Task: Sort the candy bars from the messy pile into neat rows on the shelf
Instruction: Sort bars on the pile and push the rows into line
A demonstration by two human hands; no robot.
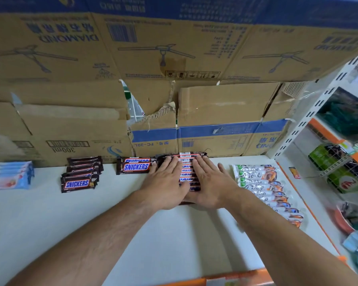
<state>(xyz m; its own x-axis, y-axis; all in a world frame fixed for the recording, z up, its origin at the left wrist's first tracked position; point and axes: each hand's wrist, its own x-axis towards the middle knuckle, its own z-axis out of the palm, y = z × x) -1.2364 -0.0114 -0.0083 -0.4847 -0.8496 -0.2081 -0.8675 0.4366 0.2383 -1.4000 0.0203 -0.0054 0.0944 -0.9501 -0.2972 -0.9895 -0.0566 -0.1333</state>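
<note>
Snickers row (186, 172) pressed on the shelf (70, 223).
It is covered at the far middle by the left hand (165, 187) and right hand (212, 187), fingers laid straight, apparently nothing gripped.

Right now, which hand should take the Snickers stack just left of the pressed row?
Left hand: its fingers lie beside the Snickers stack; the right hand rests across the row.

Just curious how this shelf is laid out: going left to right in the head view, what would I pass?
Blue packs → small Snickers stack → two larger Snickers → Snickers row → white Dove row.
</note>
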